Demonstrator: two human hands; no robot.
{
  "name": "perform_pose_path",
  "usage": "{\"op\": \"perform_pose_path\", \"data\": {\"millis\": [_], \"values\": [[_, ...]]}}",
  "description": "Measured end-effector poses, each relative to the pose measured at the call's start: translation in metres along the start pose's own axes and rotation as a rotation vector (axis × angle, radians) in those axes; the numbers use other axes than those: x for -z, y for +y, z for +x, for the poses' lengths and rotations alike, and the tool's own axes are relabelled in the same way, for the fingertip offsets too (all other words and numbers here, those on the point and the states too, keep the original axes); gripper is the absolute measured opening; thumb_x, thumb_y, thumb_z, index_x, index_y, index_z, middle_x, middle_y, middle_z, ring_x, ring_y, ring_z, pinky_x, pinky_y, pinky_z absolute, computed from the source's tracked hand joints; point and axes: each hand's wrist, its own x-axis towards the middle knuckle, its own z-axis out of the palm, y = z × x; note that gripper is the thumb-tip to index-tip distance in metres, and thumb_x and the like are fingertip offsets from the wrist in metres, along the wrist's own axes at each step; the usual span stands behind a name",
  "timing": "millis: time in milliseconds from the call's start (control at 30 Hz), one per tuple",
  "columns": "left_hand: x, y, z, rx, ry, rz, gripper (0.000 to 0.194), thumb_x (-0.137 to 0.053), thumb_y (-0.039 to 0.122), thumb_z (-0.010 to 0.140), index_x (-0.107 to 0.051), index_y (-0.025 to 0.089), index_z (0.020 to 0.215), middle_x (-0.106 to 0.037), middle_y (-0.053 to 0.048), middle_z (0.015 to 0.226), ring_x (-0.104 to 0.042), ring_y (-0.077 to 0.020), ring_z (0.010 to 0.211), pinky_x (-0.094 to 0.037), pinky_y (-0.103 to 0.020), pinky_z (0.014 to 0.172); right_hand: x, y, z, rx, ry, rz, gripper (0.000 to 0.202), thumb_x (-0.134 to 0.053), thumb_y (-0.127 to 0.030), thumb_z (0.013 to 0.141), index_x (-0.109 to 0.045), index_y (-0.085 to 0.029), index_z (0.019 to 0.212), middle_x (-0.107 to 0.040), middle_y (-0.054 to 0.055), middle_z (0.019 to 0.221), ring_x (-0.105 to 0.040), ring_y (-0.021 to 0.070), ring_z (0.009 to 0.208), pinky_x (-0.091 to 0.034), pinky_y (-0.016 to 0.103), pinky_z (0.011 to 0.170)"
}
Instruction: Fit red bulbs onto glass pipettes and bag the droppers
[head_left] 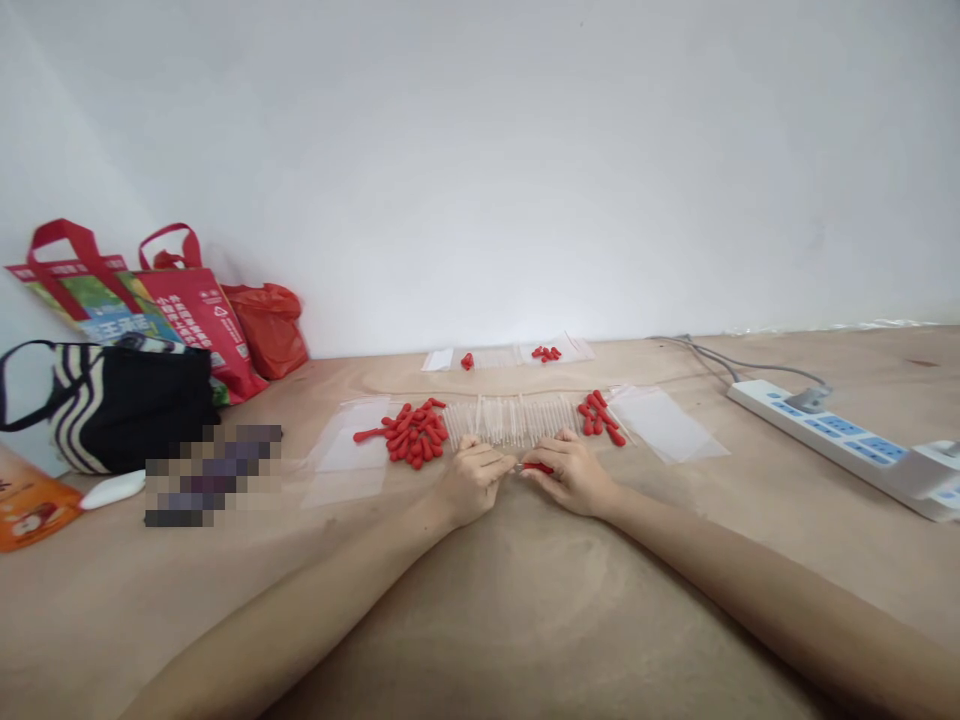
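Pale wall backs the table; well short of its far edge, my right hand grips a red bulb and my left hand pinches a slim piece beside it. Joining seems in hand; steady alignment looks needed next.

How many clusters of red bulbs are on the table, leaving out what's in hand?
4: a large cluster left of the clear tubes, a smaller cluster to their right and, farther back, a small left cluster and a small right cluster. Others could be hidden.
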Motion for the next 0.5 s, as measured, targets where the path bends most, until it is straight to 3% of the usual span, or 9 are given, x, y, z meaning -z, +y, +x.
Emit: {"op": "perform_pose_path", "data": {"millis": [133,300,500], "values": [[-0.001,0.0,0.001,0.02,0.012,-0.012,0.022,-0.038,0.012,0.084,-0.059,0.017,0.085,-0.067,-0.001,0.073,-0.057,-0.0132,0.063,-0.03,-0.03,0.064,0.0,0.001,0.003,-0.016,0.005,0.009,0.02,-0.044,-0.03,0.084,-0.06,-0.017,0.083,-0.061,0.003,0.071,-0.051,0.012,0.064,-0.029,0.028,0.064],[0.006,-0.004,0.0,0.152,0.021,0.015,0.019,-0.042,0.025,0.087,-0.06,0.018,0.089,-0.067,-0.001,0.076,-0.057,-0.0145,0.069,-0.029,-0.033,0.072,0.009,0.008,0.003,-0.118,0.051,0.071,0.019,-0.05,-0.035,0.08,-0.061,-0.02,0.083,-0.062,0.004,0.073,-0.053,0.0148,0.069,-0.032,0.03,0.067],[0.007,-0.005,-0.003,0.254,0.022,0.018,0.024,-0.041,0.027,0.087,-0.061,0.018,0.079,-0.066,0.0,0.067,-0.056,-0.0137,0.062,-0.029,-0.034,0.074,0.007,0.01,0.0,-0.494,0.154,0.491,0.043,-0.064,-0.046,0.064,-0.055,-0.018,0.095,-0.06,0.003,0.072,-0.053,0.0146,0.063,-0.041,0.029,0.059]]}}
